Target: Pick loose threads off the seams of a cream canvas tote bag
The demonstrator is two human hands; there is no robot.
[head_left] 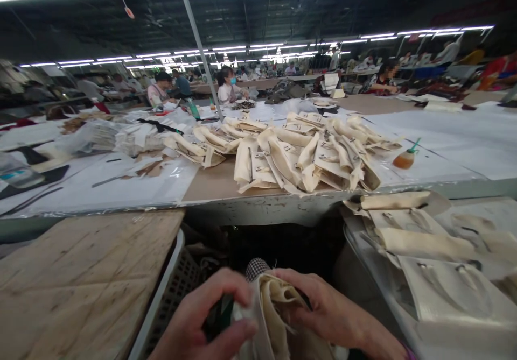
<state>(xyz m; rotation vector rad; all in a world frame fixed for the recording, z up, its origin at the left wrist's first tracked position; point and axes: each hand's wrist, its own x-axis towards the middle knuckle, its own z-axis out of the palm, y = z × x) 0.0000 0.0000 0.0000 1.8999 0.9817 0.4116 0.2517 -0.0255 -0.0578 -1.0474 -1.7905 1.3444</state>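
Observation:
A folded cream canvas bag point(269, 322) with frayed raw edges is held low in front of me, its layers opening upward. My right hand point(323, 306) grips it from the right, thumb tucked into the folds and fingers over the top edge. On the other side, my left hand point(214, 314) is slightly blurred, thumb and fingers apart beside the left edge. Whether its fingertips touch the cloth I cannot tell. Ahead, a heap of similar cream canvas bags point(283, 158) with dark-edged straps covers the middle of the table. The lower part of the held bag is out of view.
A white worktable point(444, 139) spans the view. An orange squeeze bottle point(405, 158) with a green nozzle stands right of the heap. More flat bags point(440, 284) lie at lower right. At lower left are a brown board point(81, 279) and a plastic basket point(177, 284). Several people sit farther back.

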